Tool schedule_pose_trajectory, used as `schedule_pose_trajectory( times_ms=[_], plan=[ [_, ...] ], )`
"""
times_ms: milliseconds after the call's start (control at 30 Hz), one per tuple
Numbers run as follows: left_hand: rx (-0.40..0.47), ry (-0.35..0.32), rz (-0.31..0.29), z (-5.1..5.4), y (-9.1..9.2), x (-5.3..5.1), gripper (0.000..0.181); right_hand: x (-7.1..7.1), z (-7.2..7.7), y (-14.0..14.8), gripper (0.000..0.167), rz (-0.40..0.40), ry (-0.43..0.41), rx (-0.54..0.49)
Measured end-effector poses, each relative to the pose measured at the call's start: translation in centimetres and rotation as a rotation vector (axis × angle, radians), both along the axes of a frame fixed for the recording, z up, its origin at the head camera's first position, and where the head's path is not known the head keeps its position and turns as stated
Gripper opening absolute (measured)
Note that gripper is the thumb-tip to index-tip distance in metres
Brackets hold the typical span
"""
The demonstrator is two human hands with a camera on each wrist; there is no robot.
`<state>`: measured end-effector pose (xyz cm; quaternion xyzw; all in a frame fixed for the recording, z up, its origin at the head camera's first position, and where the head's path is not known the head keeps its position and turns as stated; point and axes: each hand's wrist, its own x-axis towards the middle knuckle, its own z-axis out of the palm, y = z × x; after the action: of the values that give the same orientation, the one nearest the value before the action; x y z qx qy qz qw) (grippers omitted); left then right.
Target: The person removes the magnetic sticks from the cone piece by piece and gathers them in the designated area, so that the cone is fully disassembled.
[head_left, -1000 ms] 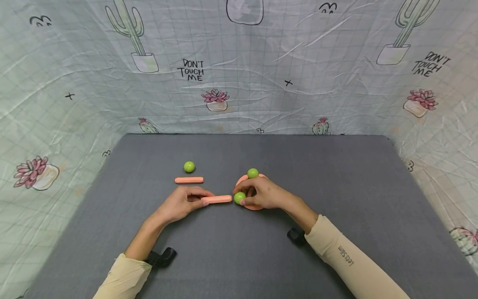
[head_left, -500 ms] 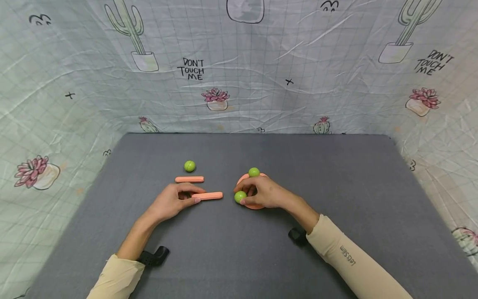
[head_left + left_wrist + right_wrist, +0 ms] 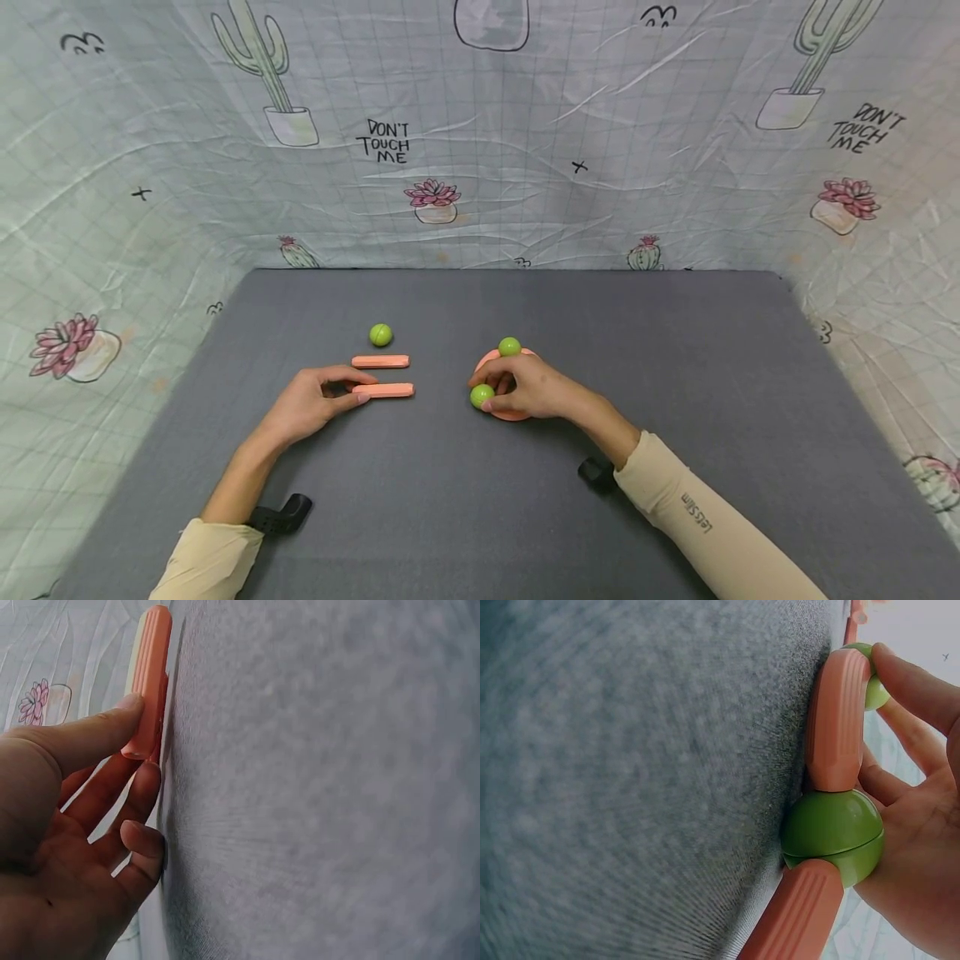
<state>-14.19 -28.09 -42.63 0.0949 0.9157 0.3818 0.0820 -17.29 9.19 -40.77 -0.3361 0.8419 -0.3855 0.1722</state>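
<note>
My left hand (image 3: 311, 408) pinches the left end of a straight, ribbed orange bar (image 3: 390, 390). In the left wrist view the thumb presses the near side of this bar (image 3: 152, 671), low against the table. Behind it lies a second orange bar (image 3: 380, 362), with a loose green ball (image 3: 381, 335) farther back. My right hand (image 3: 536, 387) pinches a green ball (image 3: 482, 396) on a ring of curved orange pieces (image 3: 513, 415). Another green ball (image 3: 509, 346) sits at the ring's back. The right wrist view shows a green ball (image 3: 832, 825) joining two orange pieces; the palm hides part of the ring.
The grey table (image 3: 637, 358) runs back to a hanging cloth (image 3: 510, 108) printed with cacti and lettering. Each wrist wears a black camera, the left one (image 3: 281, 515) and the right one (image 3: 596, 475) close above the table.
My left hand has drawn its orange bar leftward, away from the ring, until it lies in front of and roughly parallel to the other bar. My right hand has stayed on the green ball.
</note>
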Motion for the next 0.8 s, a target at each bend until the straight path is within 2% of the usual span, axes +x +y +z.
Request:
schedule_pose_trajectory(
  times_ms=[167, 300, 667, 800],
  plan=[
    [-0.011, -0.009, 0.0, -0.1, -0.5, 0.3, 0.02, 0.2, -0.3, -0.2, 0.028, -0.015, -0.053, -0.003],
    [-0.034, -0.021, 0.014, 0.1, -1.0, 0.7, 0.021, 0.3, -0.5, -0.5, 0.028, 0.008, -0.054, -0.016],
    [-0.054, 0.049, 0.003, 0.0, -0.7, 0.1, 0.025, -0.3, -0.1, 0.3, 0.03, 0.003, -0.047, -0.016],
    [-0.046, 0.051, 0.012, -0.1, -0.6, 0.1, 0.028, -0.2, 0.5, 0.9, 0.031, -0.054, -0.085, -0.021]
  ],
)
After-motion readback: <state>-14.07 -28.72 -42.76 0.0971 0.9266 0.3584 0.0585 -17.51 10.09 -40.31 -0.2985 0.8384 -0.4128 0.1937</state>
